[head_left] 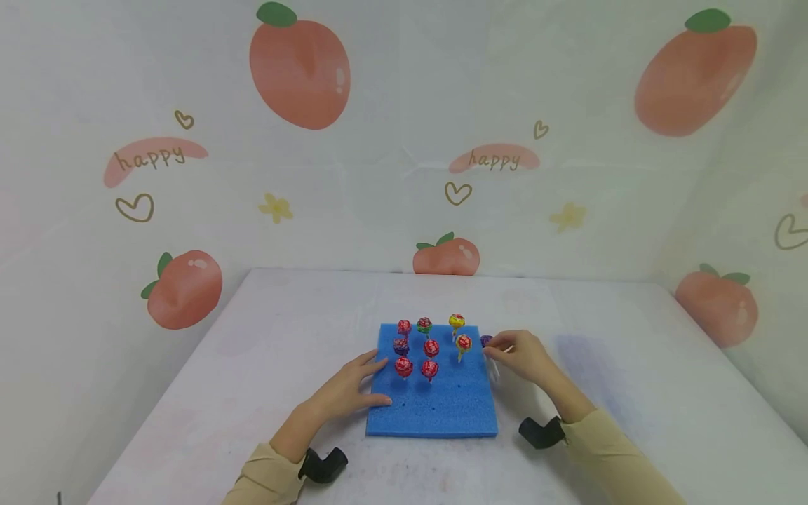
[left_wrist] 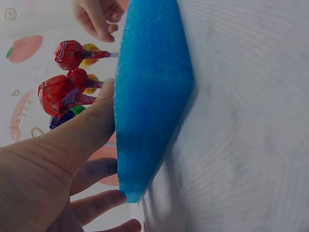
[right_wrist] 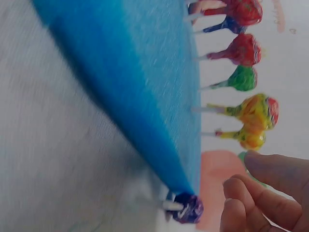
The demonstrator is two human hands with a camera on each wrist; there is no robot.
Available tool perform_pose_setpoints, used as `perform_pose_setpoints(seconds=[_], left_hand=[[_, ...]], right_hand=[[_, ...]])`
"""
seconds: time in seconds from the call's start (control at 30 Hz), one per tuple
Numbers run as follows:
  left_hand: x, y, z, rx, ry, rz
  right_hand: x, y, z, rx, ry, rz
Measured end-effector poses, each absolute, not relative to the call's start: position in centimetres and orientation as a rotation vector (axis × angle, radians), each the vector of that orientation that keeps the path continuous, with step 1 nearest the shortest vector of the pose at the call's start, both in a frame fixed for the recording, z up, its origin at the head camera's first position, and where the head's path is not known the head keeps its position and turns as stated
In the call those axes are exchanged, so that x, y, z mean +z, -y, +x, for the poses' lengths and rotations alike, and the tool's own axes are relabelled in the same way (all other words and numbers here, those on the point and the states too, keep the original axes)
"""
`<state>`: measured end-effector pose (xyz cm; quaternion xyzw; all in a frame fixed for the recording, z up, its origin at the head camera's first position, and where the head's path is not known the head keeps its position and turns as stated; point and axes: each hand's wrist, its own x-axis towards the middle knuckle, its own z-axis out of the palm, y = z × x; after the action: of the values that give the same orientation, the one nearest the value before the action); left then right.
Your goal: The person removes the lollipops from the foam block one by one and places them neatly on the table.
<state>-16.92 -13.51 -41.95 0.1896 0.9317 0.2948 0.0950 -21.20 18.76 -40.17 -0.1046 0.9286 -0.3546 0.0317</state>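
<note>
A blue foam board (head_left: 442,410) lies on the table with several wrapped lollipops standing in it by their sticks. Red ones, such as the front-left red lollipop (head_left: 404,367), fill most of the left side. On the right side stand two yellow lollipops (right_wrist: 256,113). My left hand (head_left: 344,389) rests against the board's left edge, thumb and fingertips touching the foam. A purple lollipop (right_wrist: 190,209) lies just off the board's right edge, its white stick toward me. Beside it my right hand (head_left: 520,354) hovers with loosely bent fingers; the right wrist view shows a gap between them.
Small holes (head_left: 433,408) dot the front part of the board. The white-covered table (head_left: 303,308) extends around it, up to a printed curtain (head_left: 404,140) at the back. A black wrist mount (head_left: 541,433) juts from the right sleeve, another (head_left: 324,466) from the left.
</note>
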Motion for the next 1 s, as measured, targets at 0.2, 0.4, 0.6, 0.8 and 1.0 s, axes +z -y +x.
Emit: perform_pose_setpoints(seconds=[0.2, 0.4, 0.6, 0.8, 1.0], left_hand=[[-41.9, 13.5, -17.0, 0.872, -2.767, 0.562], [-42.0, 13.6, -17.0, 0.881, -2.766, 0.575], [-41.9, 13.6, -16.9, 0.878, -2.761, 0.564], [-42.0, 13.6, -16.9, 0.885, -2.757, 0.566], [-41.9, 13.6, -16.8, 0.893, -2.755, 0.558]], right_hand=[[-39.9, -17.8, -21.0, -1.183, -2.827, -0.434], [-40.1, -16.7, -20.9, -1.201, -2.814, -0.455], [-40.7, -15.7, -21.0, -1.222, -2.769, -0.442], [-41.3, -15.2, -21.3, -1.249, -2.748, -0.450], [-41.4, -14.9, -21.5, -1.250, -2.744, -0.428]])
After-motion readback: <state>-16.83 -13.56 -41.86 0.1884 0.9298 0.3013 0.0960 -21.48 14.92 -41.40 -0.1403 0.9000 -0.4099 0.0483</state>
